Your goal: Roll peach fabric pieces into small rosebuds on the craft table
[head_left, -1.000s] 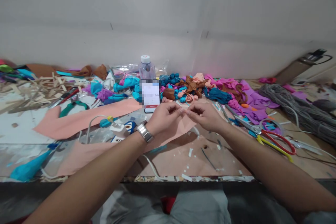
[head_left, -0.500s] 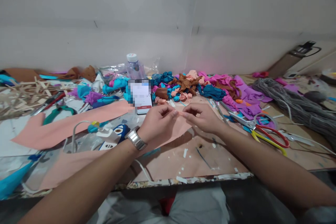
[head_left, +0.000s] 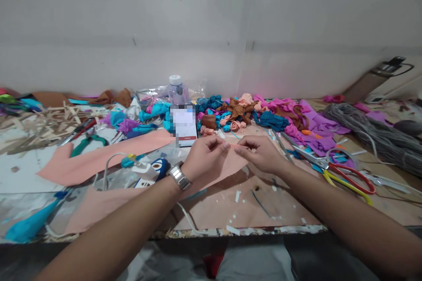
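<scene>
My left hand (head_left: 206, 156), with a metal watch (head_left: 180, 176) on its wrist, pinches the upper edge of a peach crepe paper strip (head_left: 227, 169). Just to the right, my right hand (head_left: 262, 153) pinches the same edge between thumb and curled fingers. A short stretch of the edge shows between the two thumbs. Below it the strip hangs down and runs left under my left hand and forearm. Another peach paper length (head_left: 108, 160) lies across the table to the left. Beyond my hands stands a phone (head_left: 184, 125) with a lit screen.
Paper roses and scraps (head_left: 237, 112) are heaped along the wall beside a clear bottle (head_left: 178, 90). Scissors (head_left: 349, 175) and grey yarn (head_left: 369, 131) lie to the right. Green pliers (head_left: 87, 140), wooden sticks (head_left: 56, 118) and a power strip (head_left: 148, 175) with cables are on the left.
The whole view has shifted slightly, so everything sits a little lower and further right. My hands have moved slightly apart, showing more of the paper edge between them.
</scene>
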The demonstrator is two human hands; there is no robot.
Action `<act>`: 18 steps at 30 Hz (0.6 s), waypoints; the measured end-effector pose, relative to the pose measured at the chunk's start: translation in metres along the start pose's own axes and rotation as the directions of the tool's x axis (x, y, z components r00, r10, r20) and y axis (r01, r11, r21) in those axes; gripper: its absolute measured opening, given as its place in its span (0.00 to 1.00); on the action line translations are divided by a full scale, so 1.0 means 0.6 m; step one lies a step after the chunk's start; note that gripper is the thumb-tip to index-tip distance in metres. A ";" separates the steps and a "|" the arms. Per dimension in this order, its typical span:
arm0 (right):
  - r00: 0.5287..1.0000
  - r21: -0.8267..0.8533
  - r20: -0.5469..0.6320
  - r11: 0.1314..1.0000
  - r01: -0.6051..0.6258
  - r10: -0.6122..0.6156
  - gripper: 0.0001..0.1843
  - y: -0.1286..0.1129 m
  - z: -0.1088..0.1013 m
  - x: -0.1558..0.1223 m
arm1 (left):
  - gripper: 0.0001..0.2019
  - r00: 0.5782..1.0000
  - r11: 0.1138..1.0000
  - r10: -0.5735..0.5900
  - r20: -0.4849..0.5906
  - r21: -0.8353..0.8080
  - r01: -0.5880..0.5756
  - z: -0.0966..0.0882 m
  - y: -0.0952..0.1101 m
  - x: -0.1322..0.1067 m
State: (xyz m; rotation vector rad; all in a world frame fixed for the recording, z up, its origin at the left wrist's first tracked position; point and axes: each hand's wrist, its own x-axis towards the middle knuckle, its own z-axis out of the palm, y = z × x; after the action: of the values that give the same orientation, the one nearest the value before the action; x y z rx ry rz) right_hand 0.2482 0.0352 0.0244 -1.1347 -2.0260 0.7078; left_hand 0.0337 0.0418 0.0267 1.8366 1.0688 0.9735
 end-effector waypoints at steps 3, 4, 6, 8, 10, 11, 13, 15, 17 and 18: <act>1.000 -0.002 0.013 1.000 0.004 -0.004 0.18 -0.002 -0.002 -0.001 | 0.14 1.000 1.000 0.008 0.008 -0.011 -0.008 0.000 0.003 0.000; 1.000 -0.002 0.017 1.000 0.007 -0.007 0.18 -0.002 -0.002 -0.001 | 0.14 1.000 1.000 0.009 0.011 -0.009 -0.009 0.000 0.004 -0.001; 1.000 0.002 0.020 1.000 0.007 -0.007 0.19 -0.002 -0.002 -0.002 | 0.14 1.000 1.000 0.010 0.008 0.009 -0.010 -0.001 0.005 -0.001; 1.000 0.006 0.017 1.000 0.007 -0.007 0.19 -0.002 -0.003 -0.001 | 0.14 1.000 0.999 0.012 0.006 0.037 -0.012 -0.002 0.006 -0.002; 1.000 0.005 0.017 1.000 0.011 -0.011 0.20 -0.002 -0.003 -0.001 | 0.14 1.000 0.998 0.015 0.009 0.059 -0.015 -0.003 0.006 -0.002; 1.000 0.003 0.019 1.000 0.011 -0.011 0.20 -0.002 -0.004 -0.001 | 0.15 1.000 0.998 0.016 0.011 0.061 -0.016 -0.003 0.005 -0.003; 1.000 0.003 0.022 1.000 0.009 -0.009 0.20 -0.002 -0.005 -0.001 | 0.15 1.000 0.998 0.016 0.012 0.053 -0.016 -0.002 0.004 -0.003; 1.000 0.001 0.023 1.000 0.007 -0.007 0.19 -0.002 -0.005 -0.001 | 0.14 1.000 0.999 0.023 0.018 0.036 -0.024 -0.002 0.003 -0.003; 1.000 -0.002 0.020 1.000 0.015 -0.015 0.19 -0.002 -0.004 0.000 | 0.13 0.999 0.999 0.038 0.030 0.024 -0.038 -0.002 0.002 -0.003; 1.000 -0.004 0.019 1.000 0.021 -0.021 0.19 -0.002 -0.004 0.000 | 0.13 0.998 0.999 0.046 0.032 0.019 -0.047 -0.002 0.002 -0.002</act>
State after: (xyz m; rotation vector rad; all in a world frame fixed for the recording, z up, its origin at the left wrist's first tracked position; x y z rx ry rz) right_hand 0.2495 0.0348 0.0265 -1.1110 -2.0532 0.7068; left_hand 0.0326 0.0403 0.0282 1.8946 1.0244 0.9603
